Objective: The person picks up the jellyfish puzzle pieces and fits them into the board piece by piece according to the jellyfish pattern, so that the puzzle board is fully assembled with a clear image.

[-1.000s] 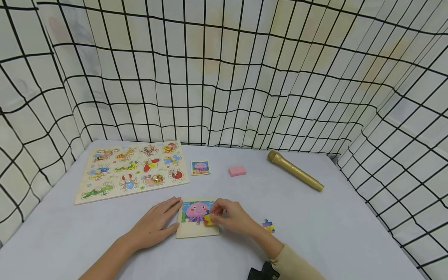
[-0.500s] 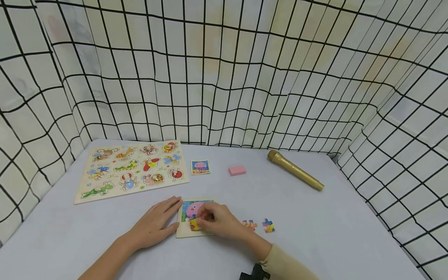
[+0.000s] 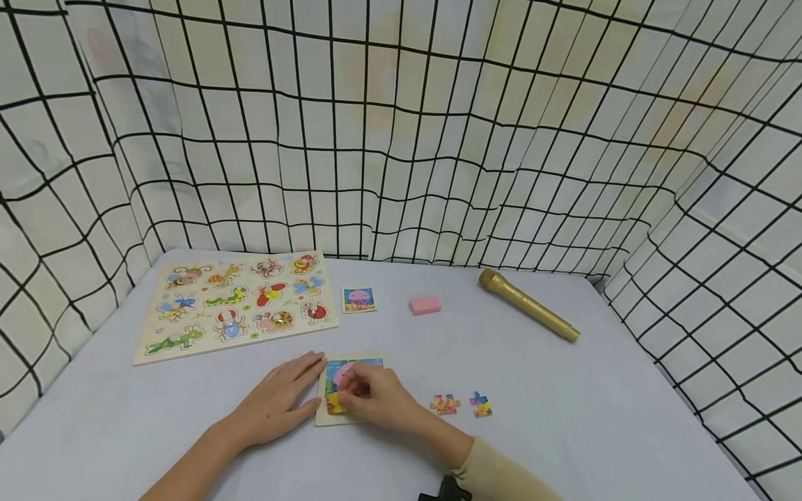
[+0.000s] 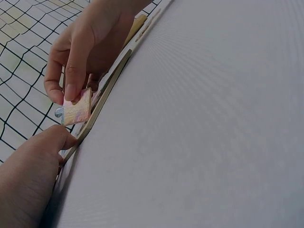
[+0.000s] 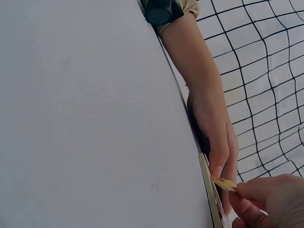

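Note:
A small wooden puzzle board, picturing a pink octopus on blue, lies on the white table in the head view. My left hand lies flat beside it, fingers extended, touching its left edge with fingertips and thumb. Between thumb and fingers, my right hand pinches a yellow puzzle piece over the board's lower left corner. The left wrist view shows that puzzle piece tilted, close to my left thumb. My right hand covers much of the octopus picture. Two loose puzzle pieces lie right of the board.
At the back left lies a large insect puzzle board. A small octopus picture card, a pink block and a gold microphone lie further back. Black netting over pale walls encloses the table.
My right hand has carried the yellow puzzle piece leftward across the board to its lower left corner. A loose puzzle piece, earlier hidden behind my right hand, now shows. My left hand has stayed put.

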Demonstrator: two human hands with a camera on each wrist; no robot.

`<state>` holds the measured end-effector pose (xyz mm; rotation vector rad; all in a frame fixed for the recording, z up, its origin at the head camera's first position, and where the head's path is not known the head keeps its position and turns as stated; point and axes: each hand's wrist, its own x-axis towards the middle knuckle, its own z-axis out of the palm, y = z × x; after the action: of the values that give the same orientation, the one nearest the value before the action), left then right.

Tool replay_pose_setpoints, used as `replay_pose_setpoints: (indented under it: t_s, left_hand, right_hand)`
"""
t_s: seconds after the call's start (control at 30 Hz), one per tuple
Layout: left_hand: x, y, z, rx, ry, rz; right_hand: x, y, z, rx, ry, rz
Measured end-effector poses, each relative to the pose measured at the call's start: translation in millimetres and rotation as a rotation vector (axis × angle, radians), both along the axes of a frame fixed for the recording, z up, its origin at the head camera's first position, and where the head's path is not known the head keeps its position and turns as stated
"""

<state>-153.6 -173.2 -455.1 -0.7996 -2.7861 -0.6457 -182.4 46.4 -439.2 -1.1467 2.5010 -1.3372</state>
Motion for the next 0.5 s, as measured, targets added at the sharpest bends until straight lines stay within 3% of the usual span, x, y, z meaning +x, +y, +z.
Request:
replay_pose_setpoints:
  t_s: [0.5]
  left_hand:
    - [-0.8,0.8,0.2,0.002,0.024,-0.008]
  right_hand:
    - [3.0,-5.6,0.3,0.103,0.012,-0.073]
